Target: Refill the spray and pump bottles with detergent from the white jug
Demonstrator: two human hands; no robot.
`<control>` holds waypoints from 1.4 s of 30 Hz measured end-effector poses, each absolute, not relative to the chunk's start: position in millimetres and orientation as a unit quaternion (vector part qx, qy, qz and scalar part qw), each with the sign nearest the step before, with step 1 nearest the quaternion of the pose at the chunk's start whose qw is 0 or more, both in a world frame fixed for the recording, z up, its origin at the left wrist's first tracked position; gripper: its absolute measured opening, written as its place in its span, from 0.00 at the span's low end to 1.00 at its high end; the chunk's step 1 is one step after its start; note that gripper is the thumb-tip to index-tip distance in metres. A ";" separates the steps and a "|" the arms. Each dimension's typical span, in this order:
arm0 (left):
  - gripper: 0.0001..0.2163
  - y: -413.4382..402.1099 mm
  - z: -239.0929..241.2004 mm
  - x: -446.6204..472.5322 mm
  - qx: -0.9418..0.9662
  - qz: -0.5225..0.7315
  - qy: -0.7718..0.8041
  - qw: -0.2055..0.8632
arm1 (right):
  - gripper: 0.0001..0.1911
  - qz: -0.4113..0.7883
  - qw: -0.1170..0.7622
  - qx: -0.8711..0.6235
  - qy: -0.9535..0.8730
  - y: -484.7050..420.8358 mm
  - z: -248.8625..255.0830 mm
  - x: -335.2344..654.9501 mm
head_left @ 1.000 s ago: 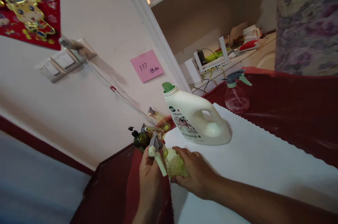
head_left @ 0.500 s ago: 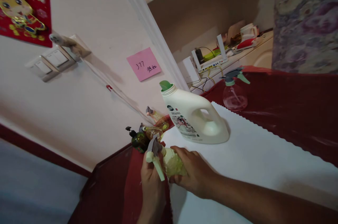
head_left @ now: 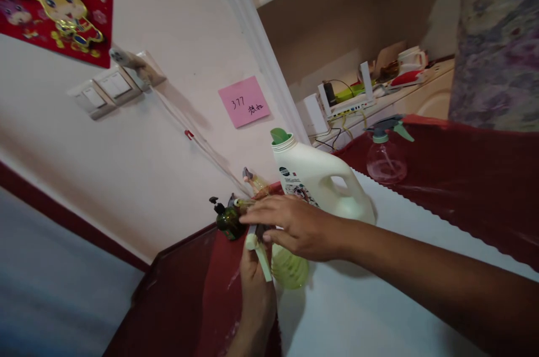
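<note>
A spray bottle [head_left: 290,270] with a yellow-green body, grey head and pale trigger is tilted in front of me. My left hand [head_left: 255,281] is closed around its neck from below, with most of its fingers hidden behind the sprayer. Over the grey head lies my right hand [head_left: 295,225], its fingers stretched out and touching the top. Just behind stands a large cream detergent jug [head_left: 324,169] with a green spout and a handle hole. My right hand covers part of its label.
A dark green pump bottle [head_left: 228,223] and amber spray bottles [head_left: 259,184] stand by the wall. A clear pink spray bottle [head_left: 386,163] is on the red cloth [head_left: 471,166] at right. White paper [head_left: 379,301] covers the table; a white router [head_left: 345,104] sits behind.
My right hand has left the bottle's body and moved up over the spray head, its fingers now straightened. My left hand keeps its hold. The view has shifted slightly left.
</note>
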State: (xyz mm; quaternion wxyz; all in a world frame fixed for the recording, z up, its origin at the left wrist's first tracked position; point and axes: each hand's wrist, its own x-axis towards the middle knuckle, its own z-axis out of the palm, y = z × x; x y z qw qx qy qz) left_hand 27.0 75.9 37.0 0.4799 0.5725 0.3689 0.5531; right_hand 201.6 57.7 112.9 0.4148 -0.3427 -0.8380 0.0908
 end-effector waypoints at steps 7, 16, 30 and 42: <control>0.24 78.4 21.5 30.4 0.539 0.585 0.391 0.464 | 0.12 0.013 0.326 -0.379 -0.866 74.0 135.9 197.9; 0.32 80.3 37.4 51.3 0.492 0.633 0.355 0.481 | 0.10 -0.013 0.297 -0.452 -0.841 67.3 143.1 183.3; 0.31 75.0 35.0 47.8 0.528 0.600 0.365 0.477 | 0.09 -0.025 0.295 -0.463 -0.835 66.8 140.5 179.8; 0.24 83.2 30.4 35.3 0.582 0.557 0.362 0.469 | 0.10 -0.023 0.300 -0.463 -0.834 66.7 138.3 182.9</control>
